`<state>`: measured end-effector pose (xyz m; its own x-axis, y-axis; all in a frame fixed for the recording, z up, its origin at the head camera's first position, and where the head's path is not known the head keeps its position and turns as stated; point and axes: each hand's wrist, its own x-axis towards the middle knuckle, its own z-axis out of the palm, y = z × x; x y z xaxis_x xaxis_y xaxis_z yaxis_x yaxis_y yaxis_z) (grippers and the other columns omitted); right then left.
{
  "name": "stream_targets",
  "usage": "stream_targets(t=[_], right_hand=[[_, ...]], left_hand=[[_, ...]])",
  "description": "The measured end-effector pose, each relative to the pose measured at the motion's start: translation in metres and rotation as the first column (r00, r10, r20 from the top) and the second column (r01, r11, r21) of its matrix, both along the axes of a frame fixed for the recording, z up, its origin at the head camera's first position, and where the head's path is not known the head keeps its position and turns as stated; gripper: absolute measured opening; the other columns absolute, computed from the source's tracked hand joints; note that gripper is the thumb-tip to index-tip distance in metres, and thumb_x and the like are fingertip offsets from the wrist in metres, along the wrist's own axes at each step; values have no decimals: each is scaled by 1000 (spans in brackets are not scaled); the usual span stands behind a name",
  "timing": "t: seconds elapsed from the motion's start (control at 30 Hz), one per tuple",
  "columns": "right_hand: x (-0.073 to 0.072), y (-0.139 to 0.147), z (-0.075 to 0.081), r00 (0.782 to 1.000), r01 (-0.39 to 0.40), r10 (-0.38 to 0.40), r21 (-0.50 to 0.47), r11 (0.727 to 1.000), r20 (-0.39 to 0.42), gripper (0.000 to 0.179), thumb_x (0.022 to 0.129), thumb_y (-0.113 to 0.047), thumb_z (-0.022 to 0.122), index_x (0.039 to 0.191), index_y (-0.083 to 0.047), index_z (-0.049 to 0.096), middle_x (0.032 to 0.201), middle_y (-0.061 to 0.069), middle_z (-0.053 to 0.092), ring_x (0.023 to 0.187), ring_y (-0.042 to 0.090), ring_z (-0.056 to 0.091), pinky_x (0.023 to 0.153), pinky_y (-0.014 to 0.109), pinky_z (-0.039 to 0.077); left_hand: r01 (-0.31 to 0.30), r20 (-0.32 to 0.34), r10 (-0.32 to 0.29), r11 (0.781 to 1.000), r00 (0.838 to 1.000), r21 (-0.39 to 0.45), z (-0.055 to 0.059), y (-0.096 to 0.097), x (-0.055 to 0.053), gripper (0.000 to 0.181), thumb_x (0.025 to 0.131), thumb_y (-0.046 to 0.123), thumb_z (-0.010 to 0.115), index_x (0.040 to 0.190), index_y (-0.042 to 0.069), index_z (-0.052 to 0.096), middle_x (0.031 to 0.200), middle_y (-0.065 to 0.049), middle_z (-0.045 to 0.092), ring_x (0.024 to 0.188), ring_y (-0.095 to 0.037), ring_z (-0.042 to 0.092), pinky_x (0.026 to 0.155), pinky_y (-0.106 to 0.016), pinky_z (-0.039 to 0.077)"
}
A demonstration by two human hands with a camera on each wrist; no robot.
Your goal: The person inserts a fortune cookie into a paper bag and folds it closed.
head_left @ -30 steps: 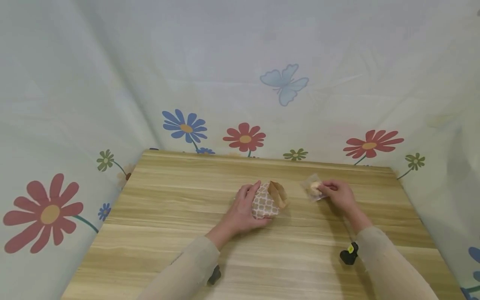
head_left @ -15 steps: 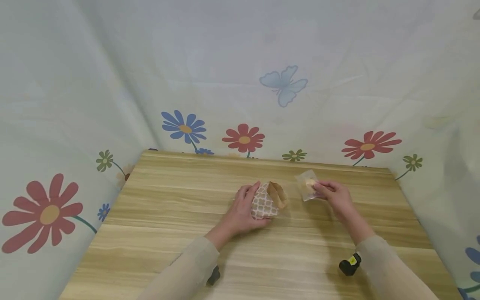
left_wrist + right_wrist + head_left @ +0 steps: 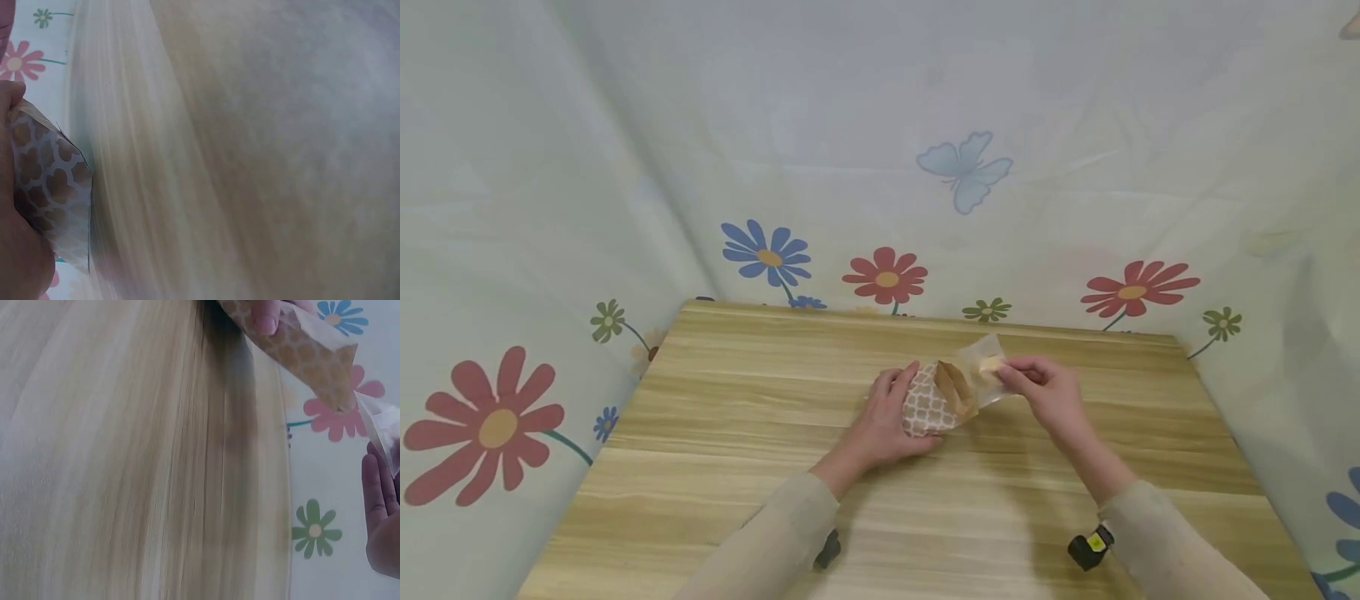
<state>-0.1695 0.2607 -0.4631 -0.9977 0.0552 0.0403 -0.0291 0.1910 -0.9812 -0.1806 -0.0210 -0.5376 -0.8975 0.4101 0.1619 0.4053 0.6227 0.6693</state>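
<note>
In the head view my left hand [image 3: 880, 429] grips a small brown paper bag [image 3: 927, 406] with a white lattice pattern, thumb on the near side and fingers on the far side. The bag's open mouth faces right. Between thumb and fingers, my right hand [image 3: 1052, 400] pinches a clear plastic packet [image 3: 990, 367] with something pale yellow inside. The packet's left edge is right at the bag's mouth, overlapping it in this view. The left wrist view has the patterned bag [image 3: 53, 181] at its left edge; in the right wrist view the packet [image 3: 380, 422] is partly cut off.
Both hands work above a wood-grain table [image 3: 760, 375]. Behind it and at its sides hangs a pale curtain [image 3: 820, 142] printed with flowers and a butterfly. A black device with a yellow label [image 3: 1090, 547] sits at the right wrist.
My right hand has moved left with the packet, from well apart to the mouth of the paper bag. The left hand and bag have stayed nearly still.
</note>
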Motion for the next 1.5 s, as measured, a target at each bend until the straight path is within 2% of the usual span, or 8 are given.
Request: stream_targets(t=[0.27, 0.47, 0.73, 0.97, 1.07, 1.23, 1.5], right_hand=[[1, -11, -3, 997, -68, 71, 121, 990, -19, 24, 100, -14, 78, 110, 8, 75, 98, 9, 78, 84, 9, 72, 81, 32, 63], [2, -12, -4, 996, -82, 88, 184, 979, -28, 23, 100, -15, 77, 108, 6, 76, 101, 16, 78, 84, 9, 73, 80, 36, 64], [5, -9, 0, 995, -96, 101, 248, 964, -8, 24, 100, -18, 78, 108, 5, 76, 101, 14, 79, 85, 9, 72, 78, 28, 62], [2, -7, 0, 981, -188, 192, 274, 943, 11, 14, 100, -11, 77, 102, 3, 76, 95, 13, 78, 80, 12, 72, 75, 37, 64], [0, -7, 1, 972, -227, 234, 302, 926, 14, 13, 100, -11, 77, 101, 1, 76, 92, 11, 77, 79, 14, 71, 73, 37, 63], [-1, -13, 3, 968, -242, 249, 334, 911, 22, 14, 99, -16, 78, 101, -2, 77, 90, 8, 77, 79, 16, 71, 71, 33, 62], [-2, -28, 4, 960, -263, 282, 359, 896, -1, 13, 96, -14, 82, 101, -3, 79, 90, 6, 78, 78, 18, 72, 70, 35, 63]], left_hand=[[-3, -21, 3, 1000, 1000, -7, -2, 0, -1, 123, 73, 54, 94, 170, 22, 25, 157, -16, 38, 138, -31, 46, 115, -50, 45], [-2, -8, 2, 1000, 1000, -29, 0, 1, 0, 125, 73, 57, 94, 171, 23, 23, 158, -15, 37, 139, -30, 46, 116, -49, 45], [-3, -15, 3, 999, 1000, -36, 0, 0, -1, 125, 73, 57, 94, 171, 23, 23, 157, -14, 38, 138, -29, 47, 116, -48, 46], [-4, 0, 4, 998, 1000, -58, 2, 1, 0, 126, 73, 58, 93, 171, 25, 22, 159, -14, 38, 138, -29, 48, 116, -49, 45], [0, 1, 0, 998, 1000, -69, 3, 2, 1, 125, 74, 58, 93, 171, 25, 21, 158, -14, 37, 138, -29, 48, 116, -49, 45], [6, -9, -7, 998, 1000, -69, 3, 3, 1, 125, 74, 57, 93, 171, 23, 23, 158, -14, 38, 138, -28, 47, 116, -49, 45], [16, -9, -16, 997, 1000, -78, 4, 5, 4, 123, 75, 58, 92, 171, 26, 21, 158, -11, 36, 139, -25, 46, 116, -46, 46]])
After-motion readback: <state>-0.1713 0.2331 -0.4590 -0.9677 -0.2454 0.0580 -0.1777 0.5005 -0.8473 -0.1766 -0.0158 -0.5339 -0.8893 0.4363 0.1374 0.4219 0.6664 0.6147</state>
